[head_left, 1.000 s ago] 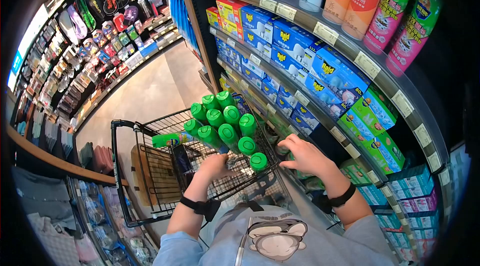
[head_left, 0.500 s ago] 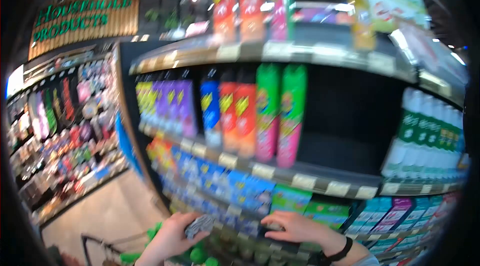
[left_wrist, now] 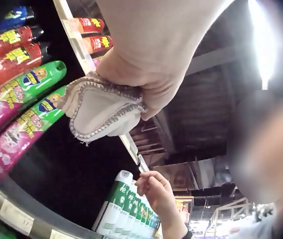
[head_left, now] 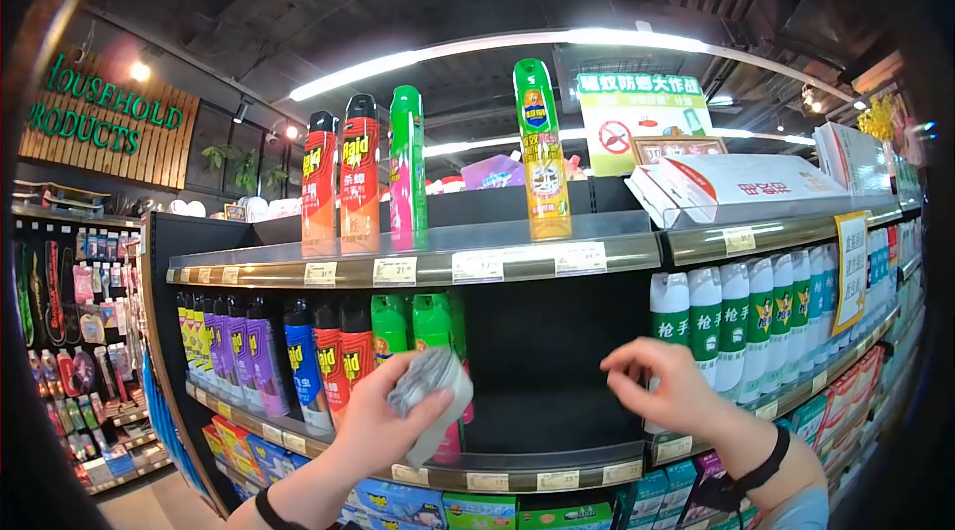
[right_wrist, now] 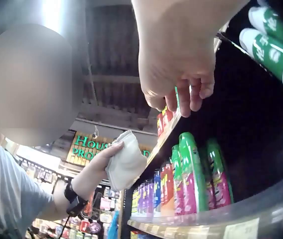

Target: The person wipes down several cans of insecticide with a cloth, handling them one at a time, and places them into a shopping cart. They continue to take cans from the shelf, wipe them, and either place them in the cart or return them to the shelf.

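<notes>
My left hand (head_left: 370, 413) pinches a folded grey-and-white cloth (head_left: 444, 393) in front of the shelf. In the left wrist view, the stitched edge of the cloth (left_wrist: 101, 112) hangs below the fingers. Partly behind it stand green-and-pink spray cans (head_left: 434, 319) on the middle shelf. My right hand (head_left: 665, 389) is raised with loosely bent fingers and holds nothing. Between the hands lies a dark gap (head_left: 547, 371) in that shelf. White-and-green spray cans (head_left: 702, 311) stand close to the right hand.
The upper shelf (head_left: 617, 249) carries red Raid cans (head_left: 359, 177), a green-and-pink can (head_left: 406, 172) and a green-and-yellow can (head_left: 542, 152). A white carton (head_left: 746, 180) lies at its right. Purple cans (head_left: 261, 356) stand left on the middle shelf. Boxes (head_left: 477, 512) fill the shelf below.
The view has swung up from the cart of green-capped cans to the shelves. Both hands have come up in front of the middle shelf, the left one with the cloth.
</notes>
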{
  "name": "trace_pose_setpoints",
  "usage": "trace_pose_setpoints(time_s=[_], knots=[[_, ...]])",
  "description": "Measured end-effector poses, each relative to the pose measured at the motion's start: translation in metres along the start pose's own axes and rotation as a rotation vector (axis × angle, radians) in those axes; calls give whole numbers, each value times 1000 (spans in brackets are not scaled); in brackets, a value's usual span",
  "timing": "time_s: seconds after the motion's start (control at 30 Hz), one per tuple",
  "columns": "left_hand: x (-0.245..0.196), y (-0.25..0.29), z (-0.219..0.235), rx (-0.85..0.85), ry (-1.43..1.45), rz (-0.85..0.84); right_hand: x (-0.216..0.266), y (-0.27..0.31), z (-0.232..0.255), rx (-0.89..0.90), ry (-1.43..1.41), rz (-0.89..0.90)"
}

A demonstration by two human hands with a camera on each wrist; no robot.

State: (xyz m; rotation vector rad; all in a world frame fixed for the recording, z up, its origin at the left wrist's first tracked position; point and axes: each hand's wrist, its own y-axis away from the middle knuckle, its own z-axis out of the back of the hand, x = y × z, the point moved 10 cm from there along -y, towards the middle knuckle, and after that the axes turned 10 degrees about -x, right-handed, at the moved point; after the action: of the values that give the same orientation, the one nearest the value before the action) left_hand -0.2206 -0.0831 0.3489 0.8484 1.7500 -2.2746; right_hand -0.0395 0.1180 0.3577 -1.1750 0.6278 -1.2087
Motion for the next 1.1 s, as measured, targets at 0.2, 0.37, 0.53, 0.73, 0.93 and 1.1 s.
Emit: trace_pose_setpoints(time_s=[0.2, 0.37, 0.53, 0.73, 0.93, 1.1], knots=[[-28, -68, -18, -265, 195, -237, 1, -86, 31, -220, 97, 73], [-71, -102, -19, -545, 28, -602, 9, -150, 32, -432, 149, 291], [-105, -127, -39, -642, -191, -819, -45, -209, 17, -430, 166, -89], [-107, -147, -75, -564, -300, -844, -100, -252, -20, -243, 70, -295], [-112, -125, -59, -560, -295, -835, -84, -242, -4, -536, -12, -139], [-109, -94, -22, -649, -247, -845, -19, -215, 38, -708, -510, 143]])
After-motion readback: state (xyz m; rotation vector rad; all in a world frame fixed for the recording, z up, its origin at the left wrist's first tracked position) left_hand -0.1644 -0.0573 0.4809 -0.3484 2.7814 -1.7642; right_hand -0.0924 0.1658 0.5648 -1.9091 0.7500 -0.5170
